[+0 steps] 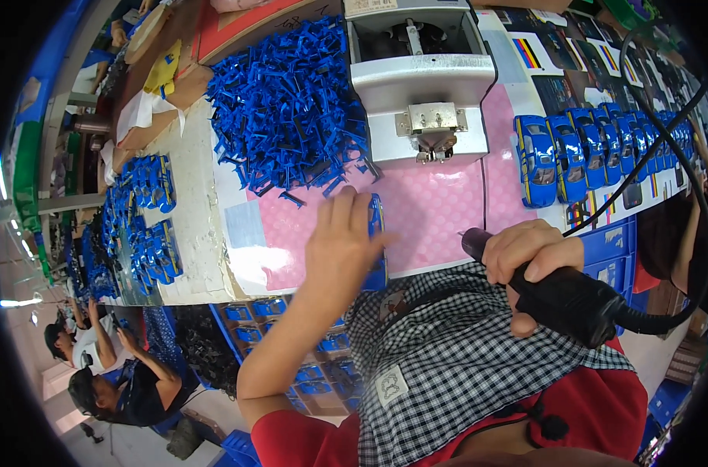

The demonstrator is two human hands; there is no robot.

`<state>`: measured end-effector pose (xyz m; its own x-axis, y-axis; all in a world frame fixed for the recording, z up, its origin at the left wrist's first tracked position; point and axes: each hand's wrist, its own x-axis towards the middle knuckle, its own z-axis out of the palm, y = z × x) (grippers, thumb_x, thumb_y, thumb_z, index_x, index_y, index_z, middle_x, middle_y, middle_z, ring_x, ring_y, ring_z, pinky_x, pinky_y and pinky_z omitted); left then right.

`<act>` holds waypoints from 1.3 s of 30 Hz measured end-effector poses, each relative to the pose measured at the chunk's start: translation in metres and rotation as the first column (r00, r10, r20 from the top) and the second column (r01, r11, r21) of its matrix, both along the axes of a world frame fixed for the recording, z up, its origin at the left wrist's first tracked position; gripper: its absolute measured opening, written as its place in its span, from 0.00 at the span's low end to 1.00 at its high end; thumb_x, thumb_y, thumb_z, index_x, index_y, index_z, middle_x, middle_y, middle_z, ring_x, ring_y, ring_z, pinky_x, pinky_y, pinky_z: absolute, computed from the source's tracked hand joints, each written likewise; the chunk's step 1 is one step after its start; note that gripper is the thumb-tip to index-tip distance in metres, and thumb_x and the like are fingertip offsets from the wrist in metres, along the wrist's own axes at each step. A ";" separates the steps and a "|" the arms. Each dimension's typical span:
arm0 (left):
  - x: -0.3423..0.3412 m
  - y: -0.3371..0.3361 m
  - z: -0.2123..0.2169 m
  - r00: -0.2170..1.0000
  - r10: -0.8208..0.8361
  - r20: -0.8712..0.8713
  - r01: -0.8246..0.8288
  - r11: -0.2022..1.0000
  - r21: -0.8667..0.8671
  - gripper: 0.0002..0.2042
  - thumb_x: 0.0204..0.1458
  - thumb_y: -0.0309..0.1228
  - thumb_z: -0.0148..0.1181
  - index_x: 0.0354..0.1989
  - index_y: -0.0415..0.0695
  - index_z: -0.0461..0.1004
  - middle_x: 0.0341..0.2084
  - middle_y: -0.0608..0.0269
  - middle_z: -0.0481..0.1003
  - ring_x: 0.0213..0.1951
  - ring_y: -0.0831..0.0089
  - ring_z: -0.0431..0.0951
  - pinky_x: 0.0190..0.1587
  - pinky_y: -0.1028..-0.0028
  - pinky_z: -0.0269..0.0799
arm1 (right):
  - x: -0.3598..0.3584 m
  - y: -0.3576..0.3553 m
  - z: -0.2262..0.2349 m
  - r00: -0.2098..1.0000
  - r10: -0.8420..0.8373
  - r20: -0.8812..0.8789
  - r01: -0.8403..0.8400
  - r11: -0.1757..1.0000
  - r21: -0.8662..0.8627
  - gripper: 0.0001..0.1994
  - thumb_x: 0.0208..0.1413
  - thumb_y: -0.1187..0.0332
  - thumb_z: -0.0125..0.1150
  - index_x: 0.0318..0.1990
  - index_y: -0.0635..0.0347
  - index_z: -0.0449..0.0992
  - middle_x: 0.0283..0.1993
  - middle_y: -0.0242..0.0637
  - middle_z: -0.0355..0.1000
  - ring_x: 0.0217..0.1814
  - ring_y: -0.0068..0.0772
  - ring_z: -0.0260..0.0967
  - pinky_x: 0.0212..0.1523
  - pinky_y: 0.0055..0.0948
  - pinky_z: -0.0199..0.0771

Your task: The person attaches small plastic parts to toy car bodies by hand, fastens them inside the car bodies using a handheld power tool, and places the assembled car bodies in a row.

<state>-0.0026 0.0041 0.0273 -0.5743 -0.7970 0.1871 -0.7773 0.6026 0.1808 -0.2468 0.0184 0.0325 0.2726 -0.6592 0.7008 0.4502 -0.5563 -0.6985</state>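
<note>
My right hand (531, 257) is wrapped round a black electric screwdriver (564, 300), its thin bit pointing left over the pink mat (440, 222). A thick cord runs from the tool's back end. On the mat's front edge, my left hand (340, 237) closes over a blue toy car (378, 268). The thumb crosses the car and looks slightly blurred; the hand hides the car's middle. Just beyond those fingertips lies a heap of small blue plastic parts (284, 101), a few of them loose on the mat.
A silver-grey machine (420, 78) stands at the back centre. Rows of blue toy cars (537, 159) line the right side, with black cords (634, 171) hanging before them. More blue cars (155, 183) sit at left. A compartmented crate (323, 373) holds cars below the table. Other people (128, 381) work at left.
</note>
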 end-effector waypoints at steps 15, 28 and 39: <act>-0.010 0.042 -0.016 -0.273 0.937 -0.217 0.798 0.347 0.493 0.28 0.51 0.31 0.51 0.61 0.41 0.54 0.48 0.49 0.68 0.46 0.65 0.72 0.42 0.68 0.75 | 0.026 -0.058 0.072 0.982 -0.183 -0.054 0.177 0.979 -0.097 0.27 0.43 0.43 0.63 0.41 0.48 0.57 0.27 0.32 0.61 0.21 0.28 0.62 0.29 0.32 0.67; -0.046 0.038 -0.042 -0.188 0.938 -0.290 0.723 0.332 0.605 0.21 0.57 0.35 0.48 0.56 0.40 0.60 0.40 0.51 0.72 0.34 0.71 0.76 0.34 0.72 0.77 | 0.052 -0.063 0.059 0.924 -0.328 -0.197 0.364 0.912 0.188 0.28 0.48 0.39 0.54 0.42 0.53 0.56 0.24 0.34 0.60 0.17 0.25 0.60 0.23 0.26 0.65; -0.045 0.042 -0.043 -0.209 0.938 -0.277 0.746 0.336 0.575 0.21 0.57 0.34 0.48 0.58 0.41 0.58 0.44 0.57 0.71 0.41 0.71 0.75 0.36 0.71 0.77 | 0.043 -0.067 0.072 0.966 -0.258 -0.013 0.257 0.966 -0.015 0.31 0.40 0.44 0.65 0.42 0.52 0.57 0.26 0.37 0.63 0.20 0.29 0.63 0.23 0.27 0.68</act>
